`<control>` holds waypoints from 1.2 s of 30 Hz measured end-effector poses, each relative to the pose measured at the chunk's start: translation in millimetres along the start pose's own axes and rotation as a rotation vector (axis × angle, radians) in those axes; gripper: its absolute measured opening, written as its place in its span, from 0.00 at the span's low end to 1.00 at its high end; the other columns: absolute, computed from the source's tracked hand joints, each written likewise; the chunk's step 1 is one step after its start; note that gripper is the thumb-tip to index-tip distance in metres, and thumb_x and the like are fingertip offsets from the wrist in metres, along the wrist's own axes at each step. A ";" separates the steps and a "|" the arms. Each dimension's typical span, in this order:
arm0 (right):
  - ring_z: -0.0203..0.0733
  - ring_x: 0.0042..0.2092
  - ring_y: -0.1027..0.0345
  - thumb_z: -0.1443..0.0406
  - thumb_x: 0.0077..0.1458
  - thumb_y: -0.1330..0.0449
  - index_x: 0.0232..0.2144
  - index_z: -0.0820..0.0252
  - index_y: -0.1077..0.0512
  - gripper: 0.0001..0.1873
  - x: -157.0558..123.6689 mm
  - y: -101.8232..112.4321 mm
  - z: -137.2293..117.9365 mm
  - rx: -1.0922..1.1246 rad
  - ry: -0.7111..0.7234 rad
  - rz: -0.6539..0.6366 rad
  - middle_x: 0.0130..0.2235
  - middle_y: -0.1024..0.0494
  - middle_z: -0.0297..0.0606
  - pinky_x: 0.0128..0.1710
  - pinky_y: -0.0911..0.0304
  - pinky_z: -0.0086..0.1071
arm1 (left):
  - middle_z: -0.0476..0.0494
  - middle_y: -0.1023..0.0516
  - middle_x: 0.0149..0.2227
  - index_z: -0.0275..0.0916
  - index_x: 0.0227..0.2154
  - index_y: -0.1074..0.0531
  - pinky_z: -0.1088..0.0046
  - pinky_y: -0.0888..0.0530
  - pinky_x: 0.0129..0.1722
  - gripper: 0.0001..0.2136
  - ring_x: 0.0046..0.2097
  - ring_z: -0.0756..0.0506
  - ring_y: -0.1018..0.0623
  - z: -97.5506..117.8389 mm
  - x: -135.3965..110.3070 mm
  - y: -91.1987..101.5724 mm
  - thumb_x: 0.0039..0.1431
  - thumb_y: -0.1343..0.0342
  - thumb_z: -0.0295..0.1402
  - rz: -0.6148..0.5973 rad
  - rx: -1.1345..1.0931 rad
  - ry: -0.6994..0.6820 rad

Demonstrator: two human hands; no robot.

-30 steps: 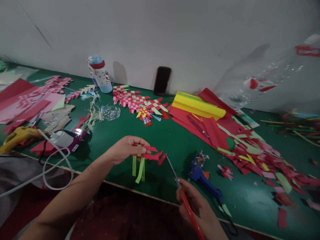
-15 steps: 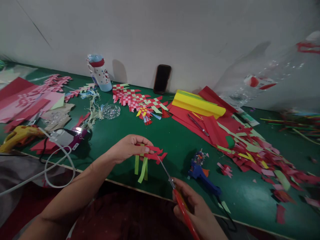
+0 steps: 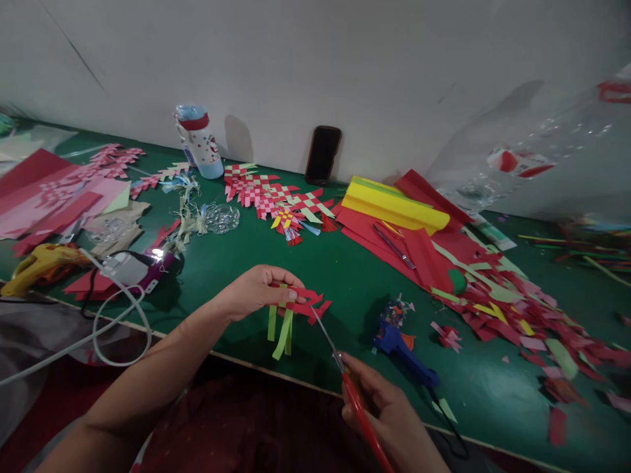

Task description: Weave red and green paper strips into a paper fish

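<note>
My left hand (image 3: pixel 269 289) pinches a small woven paper piece (image 3: pixel 315 307) made of red and light green strips, above the front part of the green table. Several green strips (image 3: pixel 282 334) hang down from it, and its red ends point right. My right hand (image 3: pixel 382 404) is closed around a pair of scissors (image 3: pixel 359 410) with red handles. The scissors' metal tip reaches the red ends of the paper piece; whether it cuts into the paper I cannot tell.
A blue glue gun (image 3: pixel 404 351) lies right of the scissors, near paper scraps (image 3: pixel 517 315). Red and yellow sheets (image 3: pixel 394 203), woven paper fish (image 3: pixel 269 194), a phone (image 3: pixel 323 154) and a bottle (image 3: pixel 200 141) line the wall. A white cable (image 3: pixel 121 322) loops at left.
The whole view has shifted slightly. Both hands, the paper piece and the scissors keep nearly the same position to each other.
</note>
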State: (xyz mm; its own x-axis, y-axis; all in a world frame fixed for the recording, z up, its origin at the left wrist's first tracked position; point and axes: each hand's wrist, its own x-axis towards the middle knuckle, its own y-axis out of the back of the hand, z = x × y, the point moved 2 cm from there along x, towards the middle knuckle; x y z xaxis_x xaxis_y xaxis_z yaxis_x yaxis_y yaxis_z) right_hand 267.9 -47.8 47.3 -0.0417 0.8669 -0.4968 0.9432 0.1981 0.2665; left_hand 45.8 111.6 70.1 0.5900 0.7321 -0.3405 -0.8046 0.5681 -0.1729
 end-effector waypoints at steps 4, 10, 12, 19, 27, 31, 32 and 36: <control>0.46 0.42 0.29 0.60 0.39 0.36 0.53 0.57 0.28 0.35 1.0 0.8 5.1 0.014 0.004 0.009 0.39 0.21 0.39 0.45 0.33 0.38 | 0.42 0.19 0.33 0.35 0.35 0.23 0.77 0.28 0.26 0.10 0.30 0.49 0.23 0.5 -0.6 1.3 0.51 0.36 0.34 -0.003 0.011 -0.004; 0.46 0.41 0.29 0.49 0.43 0.35 0.53 0.58 0.29 0.36 -3.8 5.4 25.6 0.080 0.068 0.156 0.36 0.22 0.41 0.44 0.32 0.37 | 0.41 0.19 0.37 0.35 0.40 0.24 0.75 0.28 0.39 0.12 0.37 0.48 0.21 -4.8 1.7 11.6 0.54 0.37 0.35 0.053 0.010 -0.038; 0.46 0.40 0.29 0.47 0.43 0.36 0.54 0.58 0.29 0.37 -5.4 6.5 28.3 0.086 0.065 0.201 0.37 0.22 0.42 0.44 0.33 0.37 | 0.41 0.19 0.39 0.36 0.41 0.24 0.76 0.29 0.40 0.12 0.38 0.49 0.22 -10.1 4.4 16.9 0.54 0.37 0.35 0.090 -0.025 -0.043; 0.48 0.45 0.30 0.45 0.42 0.36 0.53 0.57 0.29 0.38 -2.5 2.6 27.2 0.090 0.055 0.222 0.41 0.23 0.43 0.51 0.36 0.39 | 0.40 0.21 0.39 0.36 0.45 0.28 0.74 0.28 0.33 0.20 0.33 0.49 0.22 -28.8 8.7 31.5 0.50 0.34 0.36 0.133 -0.101 0.042; 0.47 0.42 0.28 0.47 0.44 0.36 0.54 0.57 0.29 0.37 -2.4 4.0 25.4 0.016 0.073 0.183 0.37 0.22 0.42 0.43 0.32 0.36 | 0.43 0.20 0.37 0.37 0.52 0.33 0.71 0.27 0.38 0.29 0.36 0.47 0.21 -31.7 8.1 35.0 0.44 0.34 0.25 0.024 -0.027 0.065; 0.47 0.42 0.28 0.47 0.44 0.36 0.54 0.56 0.29 0.36 -3.5 2.3 24.5 0.003 0.060 0.164 0.38 0.22 0.42 0.43 0.32 0.36 | 0.42 0.20 0.38 0.38 0.54 0.34 0.73 0.27 0.35 0.31 0.33 0.48 0.22 -28.2 10.7 35.9 0.43 0.37 0.22 0.006 0.035 0.077; 0.47 0.42 0.28 0.47 0.44 0.36 0.54 0.56 0.29 0.37 -3.9 1.4 24.6 0.001 0.057 0.156 0.38 0.22 0.42 0.44 0.32 0.36 | 0.42 0.20 0.38 0.38 0.53 0.33 0.73 0.27 0.34 0.30 0.33 0.48 0.22 -26.9 11.6 36.1 0.43 0.38 0.22 0.000 0.046 0.081; 0.47 0.42 0.29 0.46 0.44 0.37 0.55 0.55 0.30 0.37 -6.1 -2.5 26.8 0.004 0.060 0.091 0.37 0.22 0.42 0.46 0.34 0.36 | 0.42 0.20 0.37 0.38 0.51 0.31 0.73 0.27 0.31 0.28 0.31 0.48 0.22 -20.4 15.6 37.4 0.43 0.39 0.22 -0.016 0.070 0.089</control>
State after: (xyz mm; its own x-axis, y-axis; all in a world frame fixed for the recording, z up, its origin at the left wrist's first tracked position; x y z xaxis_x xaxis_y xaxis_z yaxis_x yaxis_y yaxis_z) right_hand 274.6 -65.9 27.6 0.0252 0.9069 -0.4205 0.9452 0.1154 0.3055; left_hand 23.5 136.6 39.4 0.5924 0.6881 -0.4190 -0.7864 0.6069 -0.1152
